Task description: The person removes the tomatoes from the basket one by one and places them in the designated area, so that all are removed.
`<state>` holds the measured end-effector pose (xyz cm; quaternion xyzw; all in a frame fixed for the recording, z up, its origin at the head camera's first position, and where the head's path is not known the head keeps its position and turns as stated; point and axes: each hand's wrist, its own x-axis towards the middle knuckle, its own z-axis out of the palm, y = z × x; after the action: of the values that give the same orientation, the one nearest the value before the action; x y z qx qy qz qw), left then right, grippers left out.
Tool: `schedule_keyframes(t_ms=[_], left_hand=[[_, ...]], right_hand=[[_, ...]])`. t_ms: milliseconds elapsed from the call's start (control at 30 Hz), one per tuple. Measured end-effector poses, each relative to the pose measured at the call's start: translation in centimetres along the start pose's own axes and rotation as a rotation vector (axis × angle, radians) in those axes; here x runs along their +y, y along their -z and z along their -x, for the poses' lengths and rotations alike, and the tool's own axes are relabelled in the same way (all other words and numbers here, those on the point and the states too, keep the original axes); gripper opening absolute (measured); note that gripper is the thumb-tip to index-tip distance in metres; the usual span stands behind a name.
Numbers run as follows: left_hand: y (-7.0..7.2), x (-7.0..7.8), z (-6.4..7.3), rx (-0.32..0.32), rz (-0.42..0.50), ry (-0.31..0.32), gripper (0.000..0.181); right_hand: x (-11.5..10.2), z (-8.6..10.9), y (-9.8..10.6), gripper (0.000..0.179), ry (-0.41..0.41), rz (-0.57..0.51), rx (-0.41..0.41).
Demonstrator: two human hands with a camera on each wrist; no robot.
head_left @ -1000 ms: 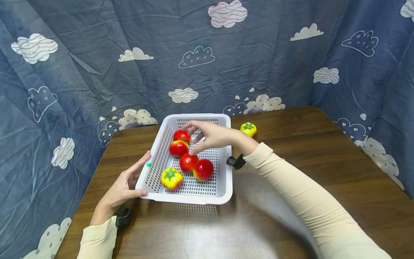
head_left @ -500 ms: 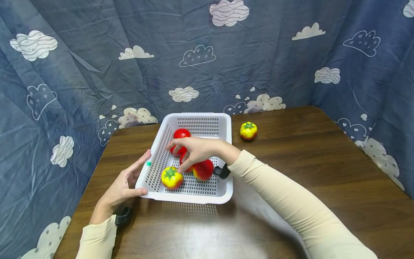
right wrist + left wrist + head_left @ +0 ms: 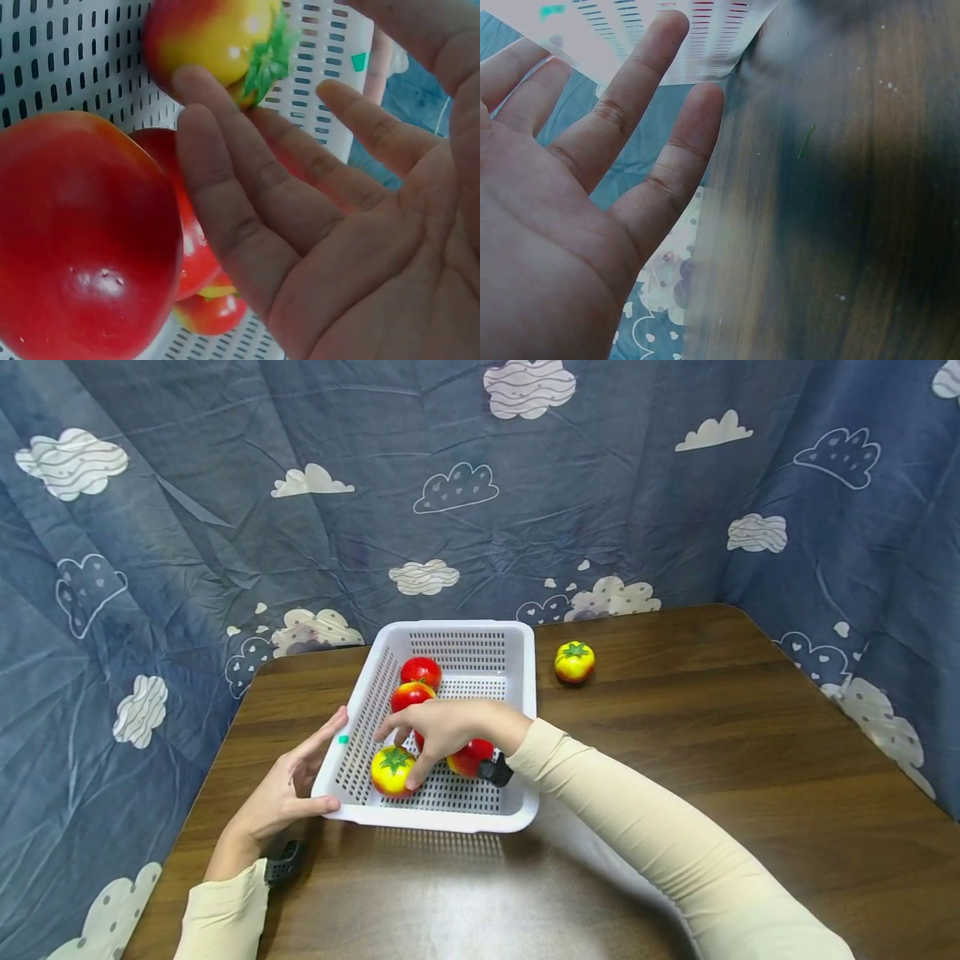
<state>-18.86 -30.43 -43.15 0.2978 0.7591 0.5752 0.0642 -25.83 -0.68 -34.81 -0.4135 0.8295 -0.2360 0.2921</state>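
Observation:
A yellow-and-red tomato (image 3: 392, 770) with a green leafy top lies in the near left part of a white perforated basket (image 3: 528, 735). Over it reaches my right hand (image 3: 442, 727), thumb on its right side and fingers spread above its far side. In the right wrist view these fingers (image 3: 247, 195) are nearly straight, their tips right by the tomato (image 3: 214, 45). My left hand (image 3: 281, 793) rests against the basket's left side, thumb at the near corner. The left wrist view shows its fingers (image 3: 667, 172) extended by the basket wall (image 3: 697, 52).
Several red fruits share the basket, among them a red one (image 3: 420, 672) at the far left and another (image 3: 468, 758) beneath my right wrist. Outside, a yellow-and-red tomato (image 3: 574, 662) sits on the brown wooden table (image 3: 712, 710). A cloud-patterned curtain (image 3: 360, 543) hangs behind.
My right hand has moved from the basket's far middle toward the near left, down to the yellow-and-red tomato. The left hand stays at the basket's side.

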Motion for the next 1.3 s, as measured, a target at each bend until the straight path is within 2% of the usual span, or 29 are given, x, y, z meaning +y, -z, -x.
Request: schedule_keyframes(t_ms=[233, 433, 700, 767, 1000, 1300], left_hand=[[0.1, -0.2, 0.1, 0.007, -0.011, 0.003, 0.107], [0.1, -0.1, 0.0, 0.008, -0.016, 0.007, 0.105], [0.0, 0.0, 0.0, 0.01, -0.034, 0.017, 0.104], [0.0, 0.0, 0.0, 0.01, -0.035, 0.016, 0.104], [0.0, 0.1, 0.0, 0.011, -0.022, 0.005, 0.106], [0.1, -0.2, 0.0, 0.013, -0.028, 0.006, 0.104]], right_hand=[[0.2, -0.6, -0.6, 0.074, -0.049, 0.06, 0.029], [0.1, -0.9, -0.6, 0.075, -0.059, 0.082, 0.032], [-0.2, -1.7, -1.3, 0.077, -0.101, 0.048, -0.005], [-0.2, -1.8, -1.4, 0.076, -0.112, 0.065, 0.0], [-0.3, -2.0, -1.5, 0.068, -0.151, 0.003, -0.013], [-0.4, -2.3, -1.7, 0.065, -0.149, 0.012, -0.017]])
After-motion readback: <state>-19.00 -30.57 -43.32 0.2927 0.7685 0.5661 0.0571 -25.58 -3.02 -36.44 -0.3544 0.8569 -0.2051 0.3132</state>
